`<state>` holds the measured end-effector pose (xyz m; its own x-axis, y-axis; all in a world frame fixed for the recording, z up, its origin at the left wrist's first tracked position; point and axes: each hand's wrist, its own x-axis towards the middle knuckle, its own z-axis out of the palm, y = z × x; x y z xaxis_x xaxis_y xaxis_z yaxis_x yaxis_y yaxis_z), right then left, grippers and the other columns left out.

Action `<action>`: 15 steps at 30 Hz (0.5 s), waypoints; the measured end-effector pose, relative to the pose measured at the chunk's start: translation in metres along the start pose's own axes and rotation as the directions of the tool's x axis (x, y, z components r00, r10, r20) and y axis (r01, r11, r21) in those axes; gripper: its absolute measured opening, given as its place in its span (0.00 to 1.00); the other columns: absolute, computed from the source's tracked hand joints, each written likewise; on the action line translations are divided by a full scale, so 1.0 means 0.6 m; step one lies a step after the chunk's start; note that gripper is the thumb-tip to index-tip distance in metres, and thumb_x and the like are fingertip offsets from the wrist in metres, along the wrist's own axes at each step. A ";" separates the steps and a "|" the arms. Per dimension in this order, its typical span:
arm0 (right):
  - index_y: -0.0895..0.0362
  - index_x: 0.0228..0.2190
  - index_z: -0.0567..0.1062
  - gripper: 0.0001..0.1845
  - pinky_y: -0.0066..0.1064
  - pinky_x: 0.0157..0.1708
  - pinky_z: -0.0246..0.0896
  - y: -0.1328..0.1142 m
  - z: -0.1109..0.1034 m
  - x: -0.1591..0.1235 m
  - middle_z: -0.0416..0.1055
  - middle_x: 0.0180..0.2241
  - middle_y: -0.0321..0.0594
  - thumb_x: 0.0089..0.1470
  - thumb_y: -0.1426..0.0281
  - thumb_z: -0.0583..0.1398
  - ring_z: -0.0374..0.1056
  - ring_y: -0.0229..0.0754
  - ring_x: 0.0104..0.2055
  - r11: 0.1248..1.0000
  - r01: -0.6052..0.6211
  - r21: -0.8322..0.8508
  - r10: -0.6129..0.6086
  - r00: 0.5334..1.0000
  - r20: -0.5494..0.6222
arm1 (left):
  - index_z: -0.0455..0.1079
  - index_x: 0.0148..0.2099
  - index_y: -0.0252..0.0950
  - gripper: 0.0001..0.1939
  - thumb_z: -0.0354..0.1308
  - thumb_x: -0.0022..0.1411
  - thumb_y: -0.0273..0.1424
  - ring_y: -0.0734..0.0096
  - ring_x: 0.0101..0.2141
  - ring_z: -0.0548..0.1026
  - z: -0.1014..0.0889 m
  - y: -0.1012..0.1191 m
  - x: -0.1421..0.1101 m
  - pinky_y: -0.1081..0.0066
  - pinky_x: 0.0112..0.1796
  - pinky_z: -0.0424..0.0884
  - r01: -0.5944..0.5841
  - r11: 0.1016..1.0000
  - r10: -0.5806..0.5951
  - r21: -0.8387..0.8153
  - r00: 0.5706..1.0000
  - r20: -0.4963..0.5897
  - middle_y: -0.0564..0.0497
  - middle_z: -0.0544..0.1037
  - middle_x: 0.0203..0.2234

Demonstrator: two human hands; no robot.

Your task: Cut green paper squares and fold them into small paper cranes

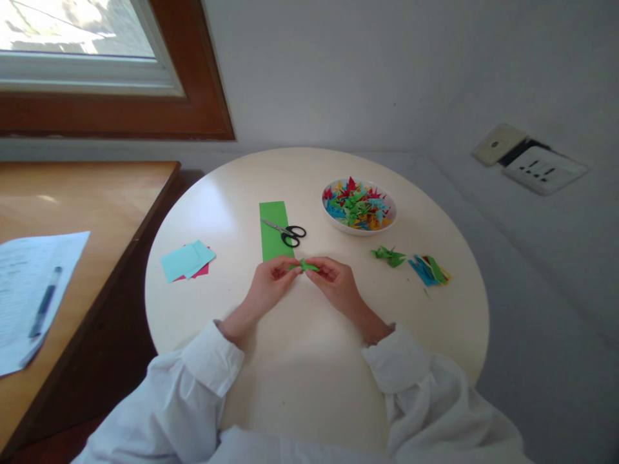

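Note:
Between my fingertips is a small green origami crane [304, 265], held over the near middle of the table. My left hand [273, 280] pinches its left side, and my right hand [334, 280] pinches the right side. Fingers hide part of the folded paper. Just beyond my hands lies a strip of green paper [271, 222], with black-handled scissors [289, 234] resting across it. To the right of my right hand sit several folded green cranes [388, 256].
A white bowl [358, 231] full of colourful paper cranes stands at the back right. Paper strips [430, 270] lie at the right; light-blue and red squares [187, 261] at the left. A wooden desk [87, 193] holds printed sheets [62, 258] and a pen [46, 301].

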<state>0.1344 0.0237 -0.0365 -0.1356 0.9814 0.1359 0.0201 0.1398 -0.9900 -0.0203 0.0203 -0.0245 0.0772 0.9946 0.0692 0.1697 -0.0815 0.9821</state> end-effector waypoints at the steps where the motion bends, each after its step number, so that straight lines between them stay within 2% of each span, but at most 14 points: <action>1: 0.57 0.32 0.76 0.12 0.31 0.35 0.67 0.001 0.000 0.000 0.76 0.33 0.42 0.42 0.67 0.63 0.71 0.41 0.34 1.000 0.001 0.000 -0.001 1.000 0.000 | 0.72 0.33 0.32 0.11 0.60 0.50 0.35 0.69 0.28 0.74 0.000 0.001 0.000 0.73 0.29 0.68 0.002 1.000 -0.002 0.001 1.000 -0.002 0.46 0.78 0.27; 9: 0.57 0.32 0.75 0.11 0.32 0.35 0.67 -0.002 0.002 0.000 0.75 0.32 0.42 0.42 0.68 0.62 0.71 0.41 0.33 1.000 0.004 0.000 -0.004 1.000 0.013 | 0.72 0.33 0.32 0.12 0.60 0.50 0.36 0.71 0.27 0.73 0.001 0.003 -0.002 0.75 0.28 0.67 -0.011 1.000 0.011 -0.011 1.000 -0.008 0.47 0.77 0.26; 15: 0.56 0.29 0.75 0.08 0.30 0.31 0.65 -0.008 -0.001 0.002 0.75 0.30 0.39 0.41 0.69 0.61 0.69 0.39 0.31 1.000 0.008 -0.018 -0.008 1.000 -0.010 | 0.72 0.34 0.33 0.11 0.60 0.51 0.35 0.70 0.30 0.75 0.003 -0.008 -0.004 0.73 0.32 0.70 -0.051 0.999 0.052 -0.004 0.998 0.031 0.46 0.78 0.30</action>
<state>0.1349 0.0244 -0.0313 -0.1261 0.9815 0.1443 0.0365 0.1499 -0.9880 -0.0194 0.0183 -0.0299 0.1165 0.9866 0.1142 0.1618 -0.1322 0.9779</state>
